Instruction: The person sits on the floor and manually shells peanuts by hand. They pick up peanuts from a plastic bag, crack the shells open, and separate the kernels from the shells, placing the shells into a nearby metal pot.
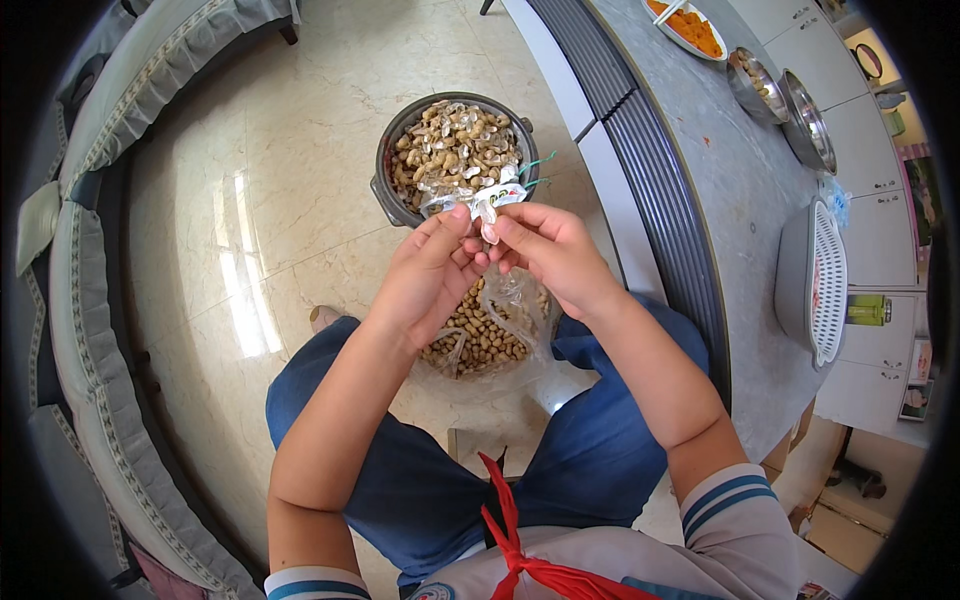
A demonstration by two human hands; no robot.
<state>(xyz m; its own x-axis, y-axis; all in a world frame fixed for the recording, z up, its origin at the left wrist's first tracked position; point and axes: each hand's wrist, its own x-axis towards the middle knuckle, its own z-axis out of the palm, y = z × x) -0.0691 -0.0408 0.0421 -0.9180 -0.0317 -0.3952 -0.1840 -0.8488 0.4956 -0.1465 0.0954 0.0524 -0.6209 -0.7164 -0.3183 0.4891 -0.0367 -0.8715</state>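
Note:
In front of me, my right hand (559,255) pinches a split peanut shell (489,229) whose pale inside faces up. The fingertips of my left hand (424,274) close on the shell's left side; what lies under them is partly hidden. Just beyond my hands is a dark round pot (382,161) filled with peanut shells (450,146). A white printed plastic wrapper (504,193) with green ties lies at its near rim. Below my hands, between my knees, an open clear plastic bag (517,307) holds many unshelled peanuts (476,330).
A grey-topped table (720,172) runs along my right. On it are a dish of orange food (694,34) with chopsticks, two steel bowls (757,82) (808,124) and a grey basin with a white strainer (825,292). A sofa (82,322) stands left on the tiled floor (292,195).

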